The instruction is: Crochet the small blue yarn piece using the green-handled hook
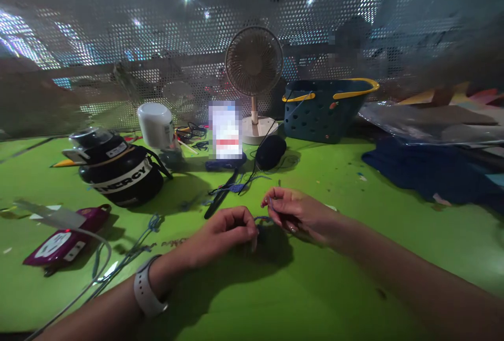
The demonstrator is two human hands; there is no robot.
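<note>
Over the green table (354, 210) my left hand (228, 231) is closed, its fingers curled and pinching a short piece of blue thread (263, 219). That thread arcs across to my right hand (289, 210), which also pinches it between thumb and fingertips. A white watch band (146, 288) sits on my left wrist. A dark ball of yarn (271, 151) lies beyond my hands, with a thin strand running from it toward them. More blue thread and a dark tool (220, 199) lie just behind my hands.
A black jug marked ENERGY (118, 170) stands at the left, with a magenta device (65, 241) and cables nearer me. A white jar (155, 123), a small fan (254, 68), a teal basket (326, 107) and dark blue cloth (425, 170) line the back and right.
</note>
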